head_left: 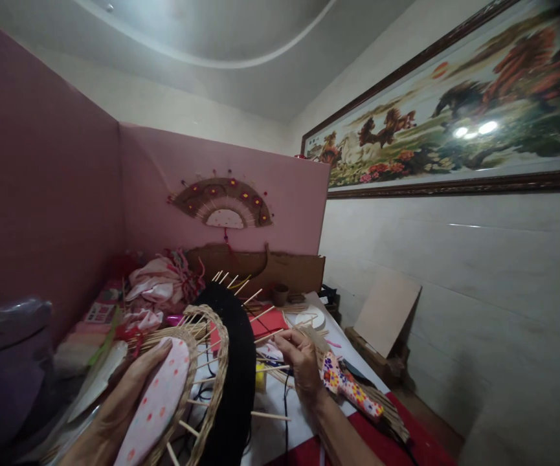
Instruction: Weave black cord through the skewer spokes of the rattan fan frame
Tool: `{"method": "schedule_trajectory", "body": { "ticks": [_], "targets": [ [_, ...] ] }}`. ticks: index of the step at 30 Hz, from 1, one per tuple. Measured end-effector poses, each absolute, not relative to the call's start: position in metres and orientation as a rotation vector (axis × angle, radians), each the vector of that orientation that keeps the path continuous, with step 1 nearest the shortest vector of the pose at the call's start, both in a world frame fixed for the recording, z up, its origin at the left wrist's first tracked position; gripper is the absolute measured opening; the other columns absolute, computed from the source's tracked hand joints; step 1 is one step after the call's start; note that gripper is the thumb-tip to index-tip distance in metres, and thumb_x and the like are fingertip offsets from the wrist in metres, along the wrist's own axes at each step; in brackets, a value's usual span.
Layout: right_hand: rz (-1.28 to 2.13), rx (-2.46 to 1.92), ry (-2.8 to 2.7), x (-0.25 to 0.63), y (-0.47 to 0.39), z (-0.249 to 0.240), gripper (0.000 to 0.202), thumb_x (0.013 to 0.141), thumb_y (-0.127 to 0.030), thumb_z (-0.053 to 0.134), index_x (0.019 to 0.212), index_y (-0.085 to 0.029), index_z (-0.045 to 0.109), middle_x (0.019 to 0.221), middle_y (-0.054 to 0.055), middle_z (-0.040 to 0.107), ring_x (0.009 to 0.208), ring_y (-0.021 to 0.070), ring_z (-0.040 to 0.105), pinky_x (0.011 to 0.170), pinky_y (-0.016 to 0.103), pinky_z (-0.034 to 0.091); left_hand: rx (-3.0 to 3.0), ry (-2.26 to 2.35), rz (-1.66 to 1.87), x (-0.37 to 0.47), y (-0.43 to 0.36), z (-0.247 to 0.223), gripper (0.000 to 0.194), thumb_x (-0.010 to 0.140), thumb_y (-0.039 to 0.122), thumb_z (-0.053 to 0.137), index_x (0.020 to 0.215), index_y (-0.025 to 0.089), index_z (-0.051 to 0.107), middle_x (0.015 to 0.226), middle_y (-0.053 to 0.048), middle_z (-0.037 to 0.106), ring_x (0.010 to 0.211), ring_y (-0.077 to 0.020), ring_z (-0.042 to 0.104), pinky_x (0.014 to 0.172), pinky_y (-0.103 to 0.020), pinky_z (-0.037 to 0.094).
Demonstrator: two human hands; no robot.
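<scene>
A half-made fan (235, 362) stands tilted before me, with a black band, braided straw rows and thin wooden sticks poking past its outer edge. My left hand (129, 395) grips its pink-and-white dotted base (158, 395), the thumb lying on the front; the fingers behind are hidden. At the fan's right side, my right hand (302, 362) pinches the tip of one wooden stick (268, 336) between thumb and fingers. Beyond them, a finished fan (234, 200) with red flowers and a tassel hangs on the pink panel.
A red sheet (270, 323), a white tape roll (310, 317) and a flowered piece (352, 388) lie on the table. Pink-and-white fabric (156, 285) is heaped behind the fan. A lidded bin (10, 369) stands at left, and a board (389, 310) leans against the right wall.
</scene>
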State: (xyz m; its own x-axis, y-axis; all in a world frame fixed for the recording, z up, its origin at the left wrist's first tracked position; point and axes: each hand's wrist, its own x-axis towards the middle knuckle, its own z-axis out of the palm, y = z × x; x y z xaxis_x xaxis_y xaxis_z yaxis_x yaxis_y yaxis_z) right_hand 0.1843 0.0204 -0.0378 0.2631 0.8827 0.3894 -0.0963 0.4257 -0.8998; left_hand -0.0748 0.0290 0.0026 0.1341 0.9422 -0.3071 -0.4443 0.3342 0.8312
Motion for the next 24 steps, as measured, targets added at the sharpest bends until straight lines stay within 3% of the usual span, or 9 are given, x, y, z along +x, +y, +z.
{"method": "schedule_trajectory", "body": {
  "ticks": [3,6,14,17,24],
  "targets": [
    [0.831,-0.84,-1.068,0.187,0.016,-0.033,0.02,0.07,-0.034,0.062,0.065,-0.015,0.06,0.047,-0.007,0.035,0.043,0.0053,0.022,0.042,0.021,0.016,0.781,0.951,1.229,-0.08,0.033,0.003,0.032,0.071,0.02,0.066,0.102,0.014,0.062,0.082,-0.009,0.073,0.077,-0.0248,0.068,0.065,-0.03,0.057],
    [0.834,-0.793,-1.062,0.189,0.013,-0.031,0.019,0.07,-0.033,0.061,0.062,-0.015,0.058,0.045,-0.008,0.031,0.043,0.0054,0.02,0.042,0.021,0.016,0.871,0.991,1.269,-0.084,0.034,0.007,0.03,0.069,0.016,0.067,0.099,0.014,0.063,0.082,-0.007,0.073,0.075,-0.0226,0.069,0.061,-0.025,0.056],
    [0.614,-0.831,-1.175,0.193,0.005,-0.027,0.018,0.074,-0.031,0.06,0.064,-0.016,0.059,0.054,-0.004,0.043,0.05,0.008,0.033,0.048,0.022,0.028,0.898,1.005,1.331,-0.091,0.036,0.017,0.027,0.059,0.004,0.071,0.083,0.016,0.066,0.074,-0.001,0.073,0.063,-0.0177,0.068,0.051,-0.018,0.053],
    [0.449,-0.894,-1.262,0.19,-0.003,-0.023,0.018,0.075,-0.031,0.06,0.063,-0.017,0.059,0.056,-0.002,0.048,0.054,0.0107,0.042,0.051,0.023,0.033,0.906,1.036,1.321,-0.093,0.04,0.015,0.025,0.058,0.005,0.073,0.08,0.014,0.066,0.068,-0.002,0.072,0.053,-0.0158,0.066,0.044,-0.016,0.05],
    [0.131,-0.924,-1.6,0.181,-0.015,-0.022,0.011,0.076,-0.023,0.059,0.073,-0.019,0.069,0.055,0.0,0.058,0.047,0.0108,0.044,0.046,0.024,0.032,0.944,1.057,1.393,-0.089,0.044,0.006,0.032,0.052,0.018,0.078,0.081,0.015,0.065,0.066,-0.003,0.071,0.052,-0.018,0.065,0.04,-0.019,0.047]
  ]
}}
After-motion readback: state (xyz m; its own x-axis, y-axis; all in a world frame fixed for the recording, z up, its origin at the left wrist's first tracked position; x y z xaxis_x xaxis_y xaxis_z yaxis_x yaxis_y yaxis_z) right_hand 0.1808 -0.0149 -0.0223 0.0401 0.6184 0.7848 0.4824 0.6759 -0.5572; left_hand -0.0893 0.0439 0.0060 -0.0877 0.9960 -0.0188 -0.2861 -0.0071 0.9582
